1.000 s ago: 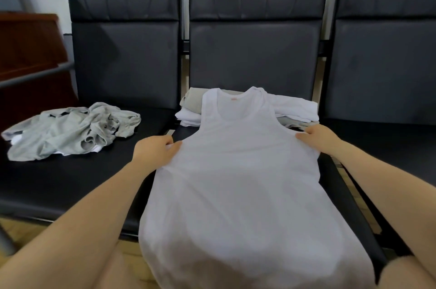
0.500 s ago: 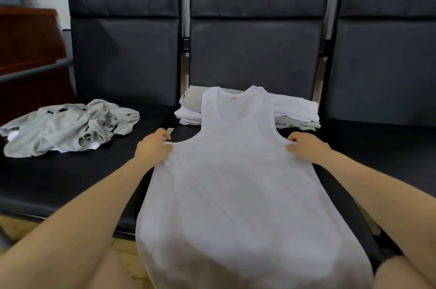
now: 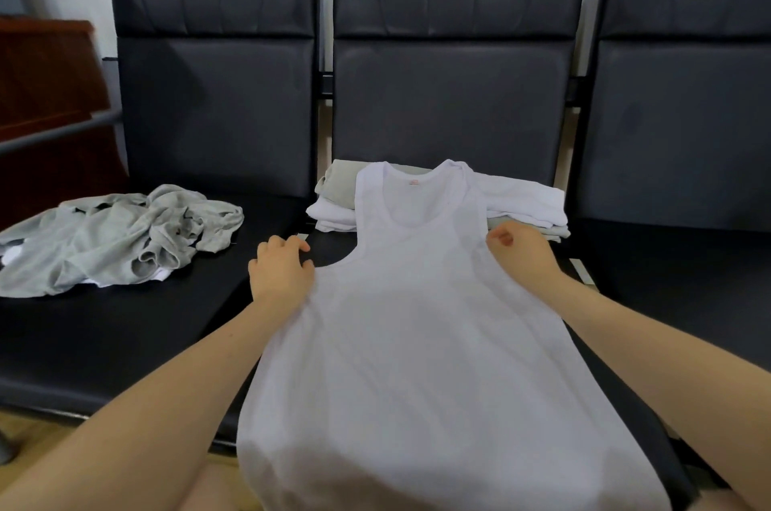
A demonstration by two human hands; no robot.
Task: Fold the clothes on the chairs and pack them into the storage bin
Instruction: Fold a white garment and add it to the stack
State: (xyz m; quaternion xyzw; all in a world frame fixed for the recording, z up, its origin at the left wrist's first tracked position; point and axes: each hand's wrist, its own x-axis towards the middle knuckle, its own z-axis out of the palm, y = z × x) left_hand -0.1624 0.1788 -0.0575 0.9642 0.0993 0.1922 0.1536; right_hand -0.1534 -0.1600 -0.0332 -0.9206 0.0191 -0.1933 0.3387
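A white tank top point(image 3: 417, 343) lies flat on the middle chair's seat point(image 3: 333, 247), neck towards the backrest and hem hanging over the front edge. My left hand point(image 3: 279, 273) has its curled fingers on the side edge just below the left armhole. At the right armhole my right hand point(image 3: 521, 256) holds the fabric, fingers curled inward. Behind the top, a stack of folded white and beige clothes point(image 3: 525, 206) sits against the backrest. A crumpled heap of grey clothes point(image 3: 117, 239) lies on the left chair. No storage bin is in view.
Three black padded chairs stand side by side; the right chair's seat point(image 3: 667, 260) holds nothing. A dark wooden cabinet point(image 3: 46, 85) and a grey metal rail point(image 3: 54, 131) are at the far left. Wooden floor point(image 3: 25, 435) shows below the seats.
Both hands slid along the tank top's sides up towards the armholes, the right one moving inward. The top now lies a little flatter and narrower at the chest.
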